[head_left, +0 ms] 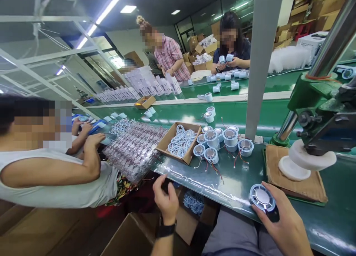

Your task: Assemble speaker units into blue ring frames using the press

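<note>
My right hand point(286, 226) grips a small round white fan unit point(261, 198) with a silver centre, at the front edge of the green bench point(239, 181). My left hand point(166, 201), with a black watch on the wrist, hovers below the bench edge with fingers curled and thumb up; nothing shows in it. Just beyond, several similar round units with red and black wires point(219, 141) stand in a cluster. A cardboard box of white ring grilles point(180, 141) sits left of them.
A green hand press point(319, 111) with a white round pad point(306, 160) stands on a brown mat at right. A grey post point(261, 63) rises behind the cluster. A person in white sits at left beside stacked clear trays point(136, 148); two people work across the conveyor.
</note>
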Demonstrator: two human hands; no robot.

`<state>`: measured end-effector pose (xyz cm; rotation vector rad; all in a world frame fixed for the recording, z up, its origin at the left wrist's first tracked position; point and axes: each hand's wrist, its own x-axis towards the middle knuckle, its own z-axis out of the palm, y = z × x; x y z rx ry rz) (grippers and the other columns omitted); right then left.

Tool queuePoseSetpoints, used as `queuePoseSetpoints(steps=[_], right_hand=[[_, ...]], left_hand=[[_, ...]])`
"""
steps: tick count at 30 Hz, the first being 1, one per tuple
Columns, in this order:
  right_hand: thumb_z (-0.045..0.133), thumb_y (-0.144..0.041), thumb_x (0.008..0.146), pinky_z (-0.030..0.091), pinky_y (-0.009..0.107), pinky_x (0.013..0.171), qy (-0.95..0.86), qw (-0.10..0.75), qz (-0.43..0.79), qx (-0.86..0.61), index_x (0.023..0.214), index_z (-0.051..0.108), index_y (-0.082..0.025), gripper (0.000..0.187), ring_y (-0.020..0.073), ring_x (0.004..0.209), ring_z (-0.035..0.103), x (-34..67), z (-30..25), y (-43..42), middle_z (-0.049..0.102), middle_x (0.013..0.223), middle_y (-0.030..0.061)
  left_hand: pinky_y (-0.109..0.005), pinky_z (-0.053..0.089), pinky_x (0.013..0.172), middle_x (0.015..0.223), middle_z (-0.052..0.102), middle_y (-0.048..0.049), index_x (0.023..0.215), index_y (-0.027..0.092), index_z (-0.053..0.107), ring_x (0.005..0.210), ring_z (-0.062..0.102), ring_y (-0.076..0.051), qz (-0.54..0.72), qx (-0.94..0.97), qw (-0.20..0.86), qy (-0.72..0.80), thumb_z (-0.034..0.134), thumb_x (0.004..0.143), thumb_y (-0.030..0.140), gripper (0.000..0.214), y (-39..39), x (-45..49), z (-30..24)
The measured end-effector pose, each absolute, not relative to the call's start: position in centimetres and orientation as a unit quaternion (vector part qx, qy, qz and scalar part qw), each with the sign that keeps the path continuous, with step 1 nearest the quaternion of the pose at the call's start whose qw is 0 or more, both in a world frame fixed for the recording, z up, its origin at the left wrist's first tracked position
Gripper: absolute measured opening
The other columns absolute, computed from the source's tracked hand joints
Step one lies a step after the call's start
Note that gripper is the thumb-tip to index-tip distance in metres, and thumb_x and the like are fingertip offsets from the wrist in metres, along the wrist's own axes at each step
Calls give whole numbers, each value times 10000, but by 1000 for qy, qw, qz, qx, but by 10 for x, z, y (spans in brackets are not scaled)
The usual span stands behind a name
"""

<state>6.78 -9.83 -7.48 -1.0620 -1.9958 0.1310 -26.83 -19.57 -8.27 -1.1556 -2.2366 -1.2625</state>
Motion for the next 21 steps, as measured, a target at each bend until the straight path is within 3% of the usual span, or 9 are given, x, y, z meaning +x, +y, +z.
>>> queuePoseSetpoints(steps=[3, 5, 10, 13, 16, 19, 21], right_hand=[[459, -503, 1012, 598, 319, 800, -804, 427, 42, -412, 1283, 548, -186, 427, 230, 957, 722, 68, -75, -97, 702, 1130, 100], [447, -503, 1018, 600, 316, 802, -807, 430, 31, -405, 1281, 546, -176, 431, 227, 956, 726, 69, -75, -97, 703, 1129, 104], [445, -510, 1020, 618, 333, 806, -804, 442, 16, -397, 1307, 531, -176, 449, 234, 955, 738, 72, -79, -96, 711, 1126, 108], [459, -497, 1018, 631, 346, 821, -801, 441, 31, -404, 1318, 529, -179, 442, 243, 986, 739, 72, -80, -98, 712, 1143, 112], [488, -450, 1013, 636, 354, 851, -797, 437, 60, -412, 1330, 532, -179, 419, 248, 1043, 728, 72, -77, -101, 703, 1187, 122], [532, -380, 995, 634, 364, 881, -794, 431, 81, -422, 1351, 527, -184, 406, 250, 1075, 717, 74, -73, -106, 697, 1205, 124], [548, -359, 987, 633, 371, 881, -791, 422, 84, -434, 1357, 522, -182, 412, 255, 1080, 714, 79, -70, -108, 697, 1201, 127]], left_hand=[[-468, 520, 1003, 1129, 676, -101, 1111, 183, 636, 1072, 654, -248, -361, -495, 91, -785, 481, 1028, 351, 243, -137, -312, -20], [-460, 553, 940, 1149, 681, -79, 1141, 161, 650, 1034, 670, -229, -303, -533, 47, -789, 618, 988, 363, 255, -93, -335, 11], [-434, 590, 875, 1211, 660, -91, 1226, 159, 626, 1018, 677, -229, -208, -567, 0, -797, 652, 975, 352, 317, -23, -358, 48], [-464, 569, 927, 1228, 657, -93, 1188, 158, 640, 1070, 663, -241, -203, -594, 9, -779, 661, 968, 334, 282, -29, -344, 56], [-533, 481, 1064, 1330, 620, -150, 1008, 139, 658, 1247, 587, -303, -232, -644, 18, -729, 607, 959, 249, 131, -67, -297, 47], [-462, 515, 1055, 1346, 641, -129, 896, 196, 639, 1248, 606, -294, -241, -736, -38, -632, 619, 876, 218, 36, -115, -223, 18], [-425, 565, 982, 1280, 684, -98, 881, 221, 631, 1165, 655, -276, -236, -777, -78, -578, 675, 821, 179, 86, -138, -175, -8]])
